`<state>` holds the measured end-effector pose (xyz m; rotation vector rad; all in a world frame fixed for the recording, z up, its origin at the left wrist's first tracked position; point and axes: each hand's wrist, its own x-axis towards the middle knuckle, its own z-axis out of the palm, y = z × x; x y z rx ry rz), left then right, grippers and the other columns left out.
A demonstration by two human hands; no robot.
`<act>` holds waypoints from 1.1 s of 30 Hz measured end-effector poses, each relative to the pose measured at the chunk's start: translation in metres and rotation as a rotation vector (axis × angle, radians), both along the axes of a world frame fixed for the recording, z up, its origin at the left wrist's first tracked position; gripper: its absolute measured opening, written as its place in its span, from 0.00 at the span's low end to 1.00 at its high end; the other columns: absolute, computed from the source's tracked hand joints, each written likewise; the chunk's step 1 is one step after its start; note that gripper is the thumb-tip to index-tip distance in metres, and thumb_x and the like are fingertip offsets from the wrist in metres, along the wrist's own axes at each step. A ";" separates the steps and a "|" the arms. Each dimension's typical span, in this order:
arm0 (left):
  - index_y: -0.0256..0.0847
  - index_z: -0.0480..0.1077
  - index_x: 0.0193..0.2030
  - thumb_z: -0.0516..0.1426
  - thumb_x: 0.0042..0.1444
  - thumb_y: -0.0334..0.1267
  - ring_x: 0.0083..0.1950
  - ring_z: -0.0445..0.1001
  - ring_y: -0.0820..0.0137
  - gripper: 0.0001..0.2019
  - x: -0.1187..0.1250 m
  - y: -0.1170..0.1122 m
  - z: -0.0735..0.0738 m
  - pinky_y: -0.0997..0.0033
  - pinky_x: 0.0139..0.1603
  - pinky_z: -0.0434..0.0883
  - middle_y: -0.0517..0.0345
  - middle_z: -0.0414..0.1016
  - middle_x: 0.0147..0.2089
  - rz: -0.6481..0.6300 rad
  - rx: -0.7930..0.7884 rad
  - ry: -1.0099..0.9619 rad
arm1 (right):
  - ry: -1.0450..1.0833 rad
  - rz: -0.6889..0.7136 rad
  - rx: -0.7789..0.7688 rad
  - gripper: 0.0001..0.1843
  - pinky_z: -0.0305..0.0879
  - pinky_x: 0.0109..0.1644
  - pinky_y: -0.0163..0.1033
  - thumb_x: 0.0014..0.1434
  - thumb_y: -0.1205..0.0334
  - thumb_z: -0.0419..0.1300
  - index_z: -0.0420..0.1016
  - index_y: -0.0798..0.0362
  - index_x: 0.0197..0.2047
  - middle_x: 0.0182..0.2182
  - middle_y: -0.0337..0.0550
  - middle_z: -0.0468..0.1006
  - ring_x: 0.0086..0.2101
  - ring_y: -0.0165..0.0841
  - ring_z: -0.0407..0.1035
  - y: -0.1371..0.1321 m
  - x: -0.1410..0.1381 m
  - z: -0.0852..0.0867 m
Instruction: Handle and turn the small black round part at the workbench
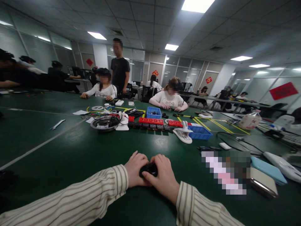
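Observation:
My left hand [135, 169] and my right hand [164, 177] rest together on the green table [70, 150], near its front edge. Both are closed around a small round black object [150, 169] held between them. The fingers curl over it and hide most of it, so I cannot make out what it is. Striped sleeves cover both my forearms.
Farther back lie red blocks in a row [150, 121], two blue bins [154, 112] [199, 132], a metal bowl with cables [104, 123], white clips [183, 133] and a wrench [57, 124]. Phones and cases [268, 171] lie to the right. Two people sit across the table and one stands behind them.

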<state>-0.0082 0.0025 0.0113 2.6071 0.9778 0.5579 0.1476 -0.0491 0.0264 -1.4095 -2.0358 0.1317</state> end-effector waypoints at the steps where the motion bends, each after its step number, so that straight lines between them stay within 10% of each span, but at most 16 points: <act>1: 0.40 0.67 0.36 0.64 0.35 0.49 0.44 0.67 0.61 0.22 0.000 0.001 0.000 0.43 0.59 0.48 0.57 0.66 0.39 0.002 -0.004 0.006 | -0.010 0.018 -0.002 0.10 0.55 0.41 0.42 0.47 0.60 0.61 0.64 0.53 0.32 0.31 0.39 0.66 0.35 0.36 0.60 -0.001 0.000 0.001; 6: 0.44 0.68 0.40 0.64 0.37 0.43 0.46 0.66 0.61 0.21 0.000 0.004 -0.001 0.44 0.59 0.48 0.57 0.67 0.42 -0.034 -0.066 0.021 | 0.004 0.188 0.028 0.16 0.54 0.46 0.43 0.42 0.70 0.57 0.67 0.53 0.38 0.38 0.41 0.65 0.41 0.36 0.59 -0.004 0.001 0.003; 13: 0.40 0.52 0.58 0.66 0.26 0.56 0.60 0.56 0.51 0.50 -0.001 -0.002 -0.005 0.39 0.61 0.42 0.44 0.60 0.57 0.058 0.015 -0.027 | 0.111 0.055 0.058 0.20 0.56 0.47 0.46 0.51 0.56 0.59 0.63 0.53 0.46 0.42 0.46 0.66 0.43 0.39 0.60 -0.001 0.004 -0.003; 20: 0.40 0.64 0.38 0.64 0.26 0.60 0.49 0.66 0.55 0.34 0.002 -0.004 0.000 0.38 0.60 0.44 0.53 0.67 0.42 0.071 0.038 -0.001 | 0.034 -0.039 -0.007 0.17 0.57 0.38 0.41 0.49 0.50 0.61 0.62 0.53 0.32 0.31 0.40 0.66 0.33 0.35 0.61 0.002 0.003 -0.004; 33: 0.45 0.66 0.45 0.62 0.38 0.42 0.51 0.64 0.57 0.24 0.000 0.000 0.000 0.39 0.60 0.42 0.55 0.67 0.47 -0.074 -0.051 0.016 | 0.032 0.192 0.036 0.13 0.54 0.44 0.43 0.45 0.68 0.54 0.67 0.53 0.38 0.35 0.41 0.68 0.38 0.36 0.60 -0.006 0.001 0.007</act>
